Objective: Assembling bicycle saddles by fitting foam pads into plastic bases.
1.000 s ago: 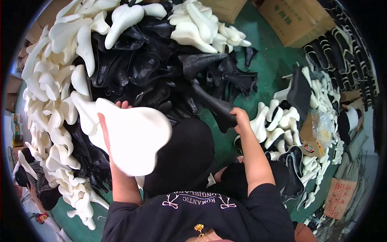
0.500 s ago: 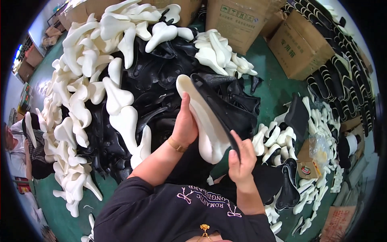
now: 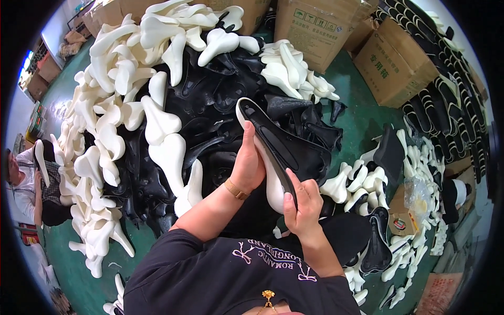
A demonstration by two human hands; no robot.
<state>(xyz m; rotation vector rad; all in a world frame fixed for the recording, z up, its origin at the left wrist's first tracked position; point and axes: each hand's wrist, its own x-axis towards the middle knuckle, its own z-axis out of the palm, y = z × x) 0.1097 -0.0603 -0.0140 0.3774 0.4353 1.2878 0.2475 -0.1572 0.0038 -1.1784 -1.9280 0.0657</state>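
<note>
My left hand (image 3: 249, 164) is wrapped round the side of a white foam bicycle saddle pad (image 3: 274, 192), its thumb pointing up along the edge. A black plastic saddle base (image 3: 281, 140) lies against the pad's inner face, its narrow nose inside the pad's narrow end. With thumb and fingers, my right hand (image 3: 303, 207) pinches the base's wide end, which overlaps the pad. Most of the pad's hollow is hidden behind the base. Just beyond my hands, a heap of black saddle bases (image 3: 205, 84) spreads out, with white saddle pads (image 3: 167, 152) lying over its left part.
Cardboard boxes (image 3: 396, 63) stand at the back on the green floor (image 3: 362, 113). Stacked black saddle parts (image 3: 443, 102) line the right wall. More white pads (image 3: 367, 178) lie at my right, beside a finished-looking black saddle (image 3: 376, 244). Another person (image 3: 23, 181) sits at the far left.
The black base has swung left onto the white pad, covering its hollow, where a gap showed before. My right hand has moved left with it; my left hand still grips the pad.
</note>
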